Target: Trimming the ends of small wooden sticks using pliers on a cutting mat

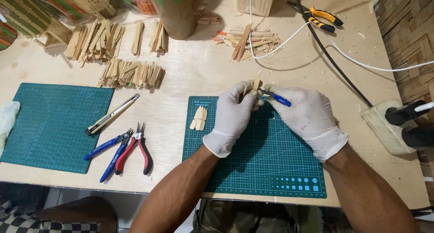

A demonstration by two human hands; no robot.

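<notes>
Nearest to me are the two forearms, and they lead up to gloved hands over the green mat [266,169]. The left hand [233,115] has its grip closed on a small wooden stick [257,83], held upright above the top edge of the mat. The right hand [309,117] has its grip closed around a blue-handled knife [279,99], with the tip at the stick.

I judge the work is somewhere in the middle: a few shaped pieces [199,117] lie together on the mat just left of the hands, while many sticks wait in piles [131,73] further back on the bench [190,70]. Shavings and offcuts [246,40] lie near a white cable.

For containers, I see only a brown cylinder [176,13] at the far edge; I cannot tell what is inside. Cutters and pliers [126,151] rest between the two mats.
</notes>
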